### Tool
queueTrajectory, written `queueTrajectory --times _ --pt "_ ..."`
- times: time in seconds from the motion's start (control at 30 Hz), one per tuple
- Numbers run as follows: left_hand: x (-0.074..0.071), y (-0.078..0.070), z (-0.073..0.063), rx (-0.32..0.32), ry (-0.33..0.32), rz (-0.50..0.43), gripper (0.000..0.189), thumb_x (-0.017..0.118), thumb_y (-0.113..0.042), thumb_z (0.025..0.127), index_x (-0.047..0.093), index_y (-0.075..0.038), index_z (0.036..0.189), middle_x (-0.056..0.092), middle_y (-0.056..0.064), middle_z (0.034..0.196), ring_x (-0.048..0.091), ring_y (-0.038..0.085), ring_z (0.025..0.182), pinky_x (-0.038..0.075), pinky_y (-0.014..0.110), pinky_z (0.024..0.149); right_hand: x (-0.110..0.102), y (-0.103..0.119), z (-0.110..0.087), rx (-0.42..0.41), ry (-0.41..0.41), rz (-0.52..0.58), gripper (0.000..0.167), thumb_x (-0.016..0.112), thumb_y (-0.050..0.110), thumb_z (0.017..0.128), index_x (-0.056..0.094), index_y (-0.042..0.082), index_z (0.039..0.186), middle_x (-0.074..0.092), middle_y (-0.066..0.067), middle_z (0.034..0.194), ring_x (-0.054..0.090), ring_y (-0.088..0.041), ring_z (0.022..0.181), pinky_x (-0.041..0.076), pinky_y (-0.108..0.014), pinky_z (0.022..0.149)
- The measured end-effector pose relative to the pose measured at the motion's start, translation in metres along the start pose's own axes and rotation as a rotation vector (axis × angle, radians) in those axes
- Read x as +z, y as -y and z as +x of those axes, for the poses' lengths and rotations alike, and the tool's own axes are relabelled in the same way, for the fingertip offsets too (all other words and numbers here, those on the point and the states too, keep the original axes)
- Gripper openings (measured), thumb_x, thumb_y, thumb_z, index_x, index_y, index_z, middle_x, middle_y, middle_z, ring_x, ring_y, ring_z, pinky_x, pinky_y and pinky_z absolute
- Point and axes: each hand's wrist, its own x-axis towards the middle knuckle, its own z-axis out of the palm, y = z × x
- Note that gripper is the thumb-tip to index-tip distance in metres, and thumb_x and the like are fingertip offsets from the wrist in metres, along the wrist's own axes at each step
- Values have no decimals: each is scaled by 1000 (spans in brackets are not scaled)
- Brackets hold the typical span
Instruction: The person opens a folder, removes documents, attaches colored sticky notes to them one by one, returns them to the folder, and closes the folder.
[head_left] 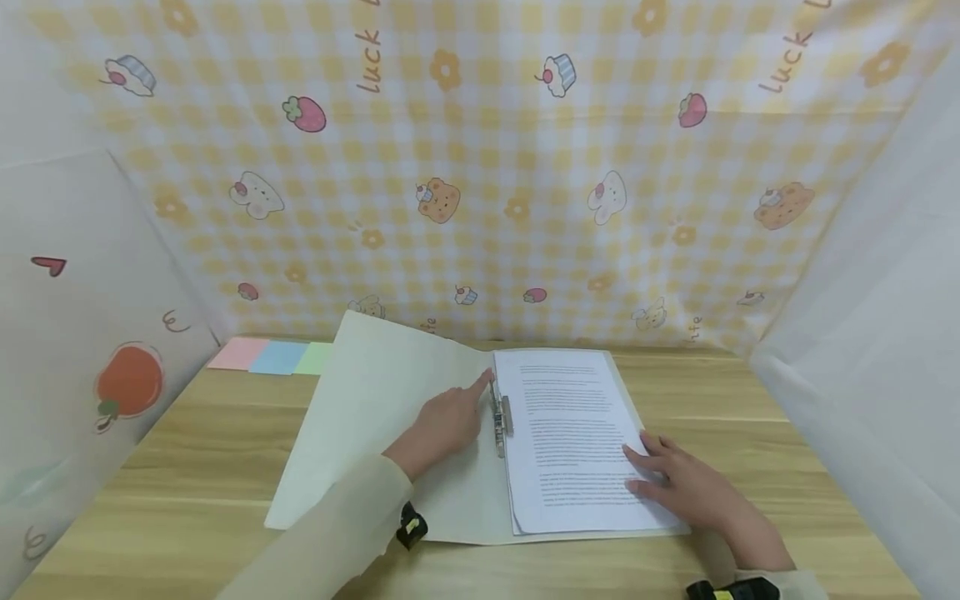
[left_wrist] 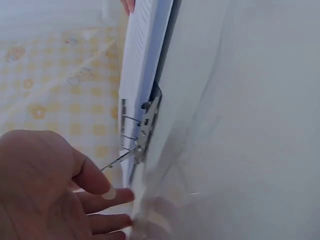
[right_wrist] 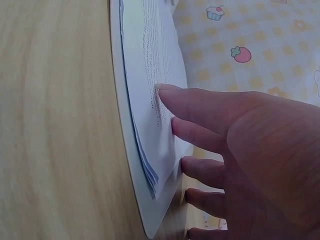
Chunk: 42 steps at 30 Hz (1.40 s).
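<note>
A pale folder (head_left: 382, 367) lies spread on the table, with a stack of printed paper (head_left: 562, 450) on its right half. Along its spine is a metal clip (head_left: 498, 417), whose thin lever (left_wrist: 116, 161) sticks out in the left wrist view. My left hand (head_left: 446, 425) reaches over the left cover, index finger extended to the upper end of the clip. Whether it presses the lever, I cannot tell. My right hand (head_left: 686, 487) rests at the right edge of the paper, its thumb (right_wrist: 172, 95) on the top sheet and the fingers spread along the side.
Pink (head_left: 238, 353), blue (head_left: 278, 357) and green (head_left: 313, 358) paper pieces lie at the back left of the wooden table (head_left: 172, 483), the green one partly behind the cover. A yellow checked cloth (head_left: 487, 150) hangs behind, with white cloths at both sides.
</note>
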Motion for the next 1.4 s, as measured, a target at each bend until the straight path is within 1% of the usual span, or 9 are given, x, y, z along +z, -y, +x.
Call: queueTrajectory --times 0.07,0.13,0.23,0.43,0.7,0.9,1.1,1.27,1.4 --pt "3 1 6 -22 -10 -60 54 48 -17 105 35 -13 158 72 15 110 68 29 109 57 42 89 1 1 -1 3 0 4 60 66 48 94 61 9 140 39 -33 154 34 -64 137 38 -74 101" --pt "7 3 12 -34 -19 -107 50 46 -17 106 39 -11 155 69 15 127 61 31 127 52 45 104 2 2 -2 4 -1 4 60 66 48 94 62 9 139 39 -33 154 34 -65 137 39 -74 101" --pt "11 7 20 -14 -32 -157 47 46 -14 105 46 -8 151 63 16 138 58 32 131 47 46 111 2 4 -4 3 -6 6 59 66 47 94 62 10 139 40 -33 153 35 -65 136 39 -75 101" --pt "19 11 31 61 -34 -81 46 52 -12 99 53 -1 144 60 20 140 53 36 135 38 47 118 4 8 -4 -7 -12 13 58 65 48 95 62 10 139 40 -32 154 37 -64 136 39 -75 101" --pt "19 11 32 60 -19 -67 50 55 -17 100 50 -1 146 53 22 148 42 39 144 28 50 124 5 8 -2 12 -16 3 59 65 49 94 62 10 138 41 -31 154 38 -63 136 40 -73 101" --pt "12 4 12 33 6 -67 46 52 -23 103 53 -6 145 50 19 153 39 41 147 27 62 121 4 10 2 20 -39 -23 58 67 49 93 65 10 136 46 -32 150 44 -60 134 42 -70 102" --pt "20 -8 -24 90 69 -31 45 53 -28 101 57 -11 143 51 15 153 44 39 145 25 72 116 2 18 9 48 -95 3 60 75 44 87 67 3 130 57 -33 139 56 -51 127 45 -63 103" --pt "24 -20 -47 138 131 -27 53 55 -34 100 52 -12 148 40 14 161 37 43 149 18 73 119 -1 26 16 168 -142 112 61 69 46 93 65 0 132 63 -29 134 57 -50 127 45 -63 104" --pt "28 -21 -54 161 116 -28 53 54 -43 102 54 -15 147 37 15 163 36 43 149 16 72 119 -6 29 16 285 -134 221 64 59 49 99 59 -3 137 60 -28 138 54 -48 131 45 -61 105"
